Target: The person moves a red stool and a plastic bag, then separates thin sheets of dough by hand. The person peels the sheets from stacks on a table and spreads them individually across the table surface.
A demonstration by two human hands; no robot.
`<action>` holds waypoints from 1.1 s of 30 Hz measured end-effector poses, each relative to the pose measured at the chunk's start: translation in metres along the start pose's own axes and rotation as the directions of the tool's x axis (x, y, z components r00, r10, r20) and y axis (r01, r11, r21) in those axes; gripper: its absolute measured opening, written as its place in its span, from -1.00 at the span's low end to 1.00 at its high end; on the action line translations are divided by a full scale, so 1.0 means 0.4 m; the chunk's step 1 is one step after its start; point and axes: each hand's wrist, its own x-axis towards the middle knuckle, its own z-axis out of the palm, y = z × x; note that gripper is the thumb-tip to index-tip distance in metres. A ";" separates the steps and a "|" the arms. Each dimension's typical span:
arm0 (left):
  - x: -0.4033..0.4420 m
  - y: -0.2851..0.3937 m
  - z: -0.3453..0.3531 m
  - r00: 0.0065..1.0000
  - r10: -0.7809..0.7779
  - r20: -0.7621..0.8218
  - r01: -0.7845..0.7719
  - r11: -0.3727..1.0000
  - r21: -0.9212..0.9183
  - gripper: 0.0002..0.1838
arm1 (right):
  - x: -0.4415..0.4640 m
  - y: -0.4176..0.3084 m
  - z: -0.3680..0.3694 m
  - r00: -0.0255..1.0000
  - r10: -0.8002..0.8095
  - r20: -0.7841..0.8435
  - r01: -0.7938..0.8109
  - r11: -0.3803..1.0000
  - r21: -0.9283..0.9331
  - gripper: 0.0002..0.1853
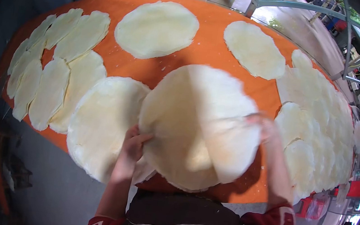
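Note:
A large, pale, round sheet of thin dough (175,112) is held in front of me, just above the orange surface. My left hand (134,143) pinches its left edge, with a finger lying over the top. At the right edge, my right hand (262,127) grips the sheet, its fingers blurred by motion. The right part of the sheet is smeared, and a fold or overlapping flap seems to show there. Another round dough sheet (101,120) lies to the left, partly covered by the held one and by my left hand.
The orange work surface (127,67) curves around in front of me. Two separate sheets lie at the far side, a left one (156,30) and a right one (254,49). Several overlap at the left (48,93), and many more cover the right end (319,126). Metal framing (294,6) stands beyond.

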 end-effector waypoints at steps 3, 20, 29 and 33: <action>-0.001 -0.034 -0.067 0.998 -0.021 -0.059 0.023 0.999 0.026 -0.63 | -0.087 -0.245 -0.209 0.901 -0.301 -0.313 0.073 0.815 -0.575 -0.80; -0.051 0.008 0.018 0.982 -0.066 0.176 0.118 0.946 -0.303 -0.45 | 0.167 -0.348 0.020 0.858 -0.488 0.160 -0.231 -0.645 -0.728 -0.71; -0.012 -0.013 0.100 0.985 -0.152 0.082 0.138 0.979 0.151 -0.31 | 0.053 -0.006 0.117 0.969 -0.244 0.047 0.059 0.040 -0.997 -0.14; -0.004 -0.029 0.103 0.988 -0.152 0.036 0.145 0.978 0.148 -0.32 | 0.080 0.035 0.104 0.988 -0.040 0.150 0.154 0.344 -0.926 0.01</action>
